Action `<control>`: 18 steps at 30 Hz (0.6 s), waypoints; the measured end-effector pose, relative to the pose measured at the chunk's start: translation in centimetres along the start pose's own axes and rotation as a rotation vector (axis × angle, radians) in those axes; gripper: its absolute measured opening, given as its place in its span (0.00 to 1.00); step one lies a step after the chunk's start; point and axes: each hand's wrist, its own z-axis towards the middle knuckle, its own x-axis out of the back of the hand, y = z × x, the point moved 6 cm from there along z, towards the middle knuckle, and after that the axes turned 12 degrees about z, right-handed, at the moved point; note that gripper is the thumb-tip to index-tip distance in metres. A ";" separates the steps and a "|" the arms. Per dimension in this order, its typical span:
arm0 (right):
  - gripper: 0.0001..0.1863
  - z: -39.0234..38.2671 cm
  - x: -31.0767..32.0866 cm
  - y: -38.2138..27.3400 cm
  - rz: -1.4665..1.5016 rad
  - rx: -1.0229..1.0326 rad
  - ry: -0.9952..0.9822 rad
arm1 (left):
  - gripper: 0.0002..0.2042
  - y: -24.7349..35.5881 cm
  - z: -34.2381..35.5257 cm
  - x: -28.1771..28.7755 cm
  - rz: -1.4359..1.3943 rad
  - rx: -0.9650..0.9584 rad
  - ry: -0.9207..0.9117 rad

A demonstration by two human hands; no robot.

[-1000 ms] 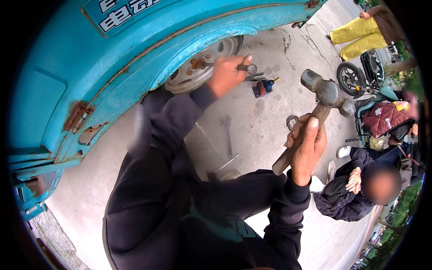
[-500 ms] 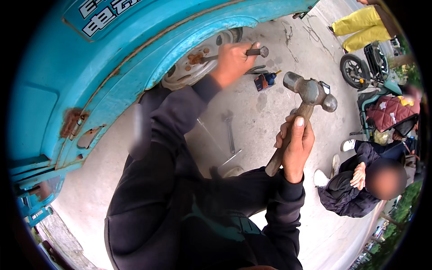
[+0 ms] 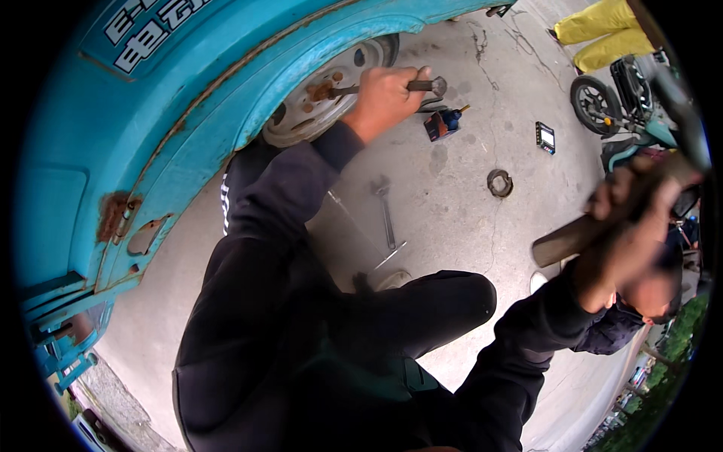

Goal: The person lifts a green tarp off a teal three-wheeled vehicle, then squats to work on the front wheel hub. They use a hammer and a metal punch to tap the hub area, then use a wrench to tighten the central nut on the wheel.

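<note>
My left hand (image 3: pixel 385 99) is closed around a dark metal bar (image 3: pixel 437 87), chisel- or punch-like, with its mushroomed end sticking out past the fingers. The bar's other end meets the rusty hub (image 3: pixel 320 91) of a pale wheel (image 3: pixel 295 124), under the arch of a blue vehicle. My right hand (image 3: pixel 636 203), smeared by motion, grips the wooden handle (image 3: pixel 565 241) of a ball-peen hammer, raised far out to the right. The hammer's head is blurred near the picture's rim.
On the concrete lie an adjustable wrench (image 3: pixel 387 218), a thin metal rod (image 3: pixel 391 255), a box with a blue item (image 3: pixel 443 123), a dark ring (image 3: pixel 499 183) and a small black box (image 3: pixel 545 138). The blue vehicle (image 3: pixel 68 181) fills the left. A motorcycle (image 3: pixel 599 105) and people are on the right.
My right hand has swung the hammer away to the right, uncovering the ring and small box on the ground. My left hand keeps the bar at the hub.
</note>
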 end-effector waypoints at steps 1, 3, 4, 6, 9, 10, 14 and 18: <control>0.22 1.3 1.6 -1.3 0.141 0.056 -0.115 | 0.14 0.3 0.2 0.2 0.006 0.017 0.002; 0.18 2.1 2.5 -2.0 0.359 0.150 -0.291 | 0.17 0.1 0.3 0.2 0.046 0.011 -0.011; 0.17 1.1 1.9 -1.1 0.429 0.205 -0.343 | 0.17 -0.3 0.1 0.3 0.052 0.016 -0.010; 0.17 -3.3 -0.2 6.8 0.120 -0.012 -0.144 | 0.17 -1.0 -0.2 0.6 0.083 0.015 -0.004; 0.19 -9.2 -1.3 15.9 0.020 -0.592 -0.151 | 0.18 -0.4 -0.1 0.1 -0.005 -0.025 0.101; 0.19 -11.3 0.7 15.4 0.036 -0.563 -0.016 | 0.17 -0.1 -0.7 -0.1 0.019 -0.066 0.051; 0.22 -8.6 3.5 13.9 0.013 -0.344 0.070 | 0.17 0.8 -3.3 -1.6 0.093 -0.152 -0.109; 0.23 -8.9 4.7 14.7 0.051 -0.430 0.015 | 0.17 1.1 -2.8 -1.3 0.046 -0.129 -0.065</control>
